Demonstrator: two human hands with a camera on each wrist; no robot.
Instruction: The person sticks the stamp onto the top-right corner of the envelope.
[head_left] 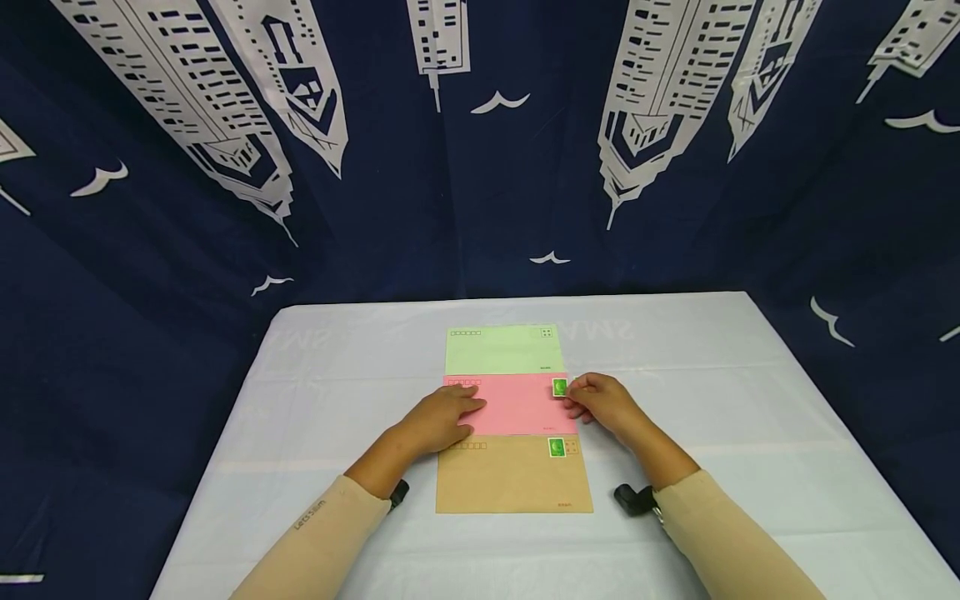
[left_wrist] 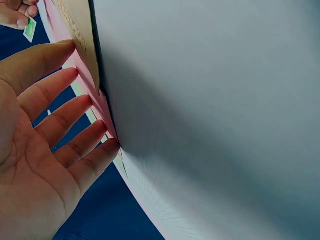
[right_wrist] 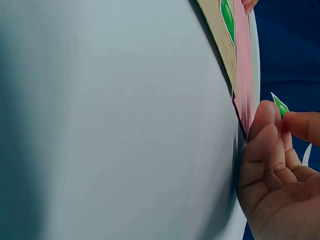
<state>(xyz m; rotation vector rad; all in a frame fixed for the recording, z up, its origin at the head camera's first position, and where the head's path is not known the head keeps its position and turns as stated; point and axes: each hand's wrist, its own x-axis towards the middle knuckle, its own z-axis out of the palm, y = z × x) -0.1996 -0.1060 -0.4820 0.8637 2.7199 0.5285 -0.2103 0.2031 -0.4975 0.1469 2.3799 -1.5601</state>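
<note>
Three envelopes lie in a column on the table: green [head_left: 502, 352] at the back, pink [head_left: 517, 408] in the middle, brown [head_left: 510, 483] in front. My left hand [head_left: 438, 417] rests with spread fingers on the left side of the pink envelope, its thumb by the brown one's top edge. Between thumb and finger my right hand [head_left: 603, 404] pinches a small green postage stamp [head_left: 559, 387] over the pink envelope's upper right corner. In the right wrist view, this stamp [right_wrist: 280, 106] stands tilted, above the paper. Another green stamp [head_left: 557, 447] lies on the brown envelope, left of its printed stamp box.
A white cloth covers the table [head_left: 337, 400], with bare surface to both sides of the envelopes. Behind it hangs a dark blue curtain [head_left: 465, 208] printed with white buildings and birds. Black wrist devices [head_left: 636, 500] sit under both forearms.
</note>
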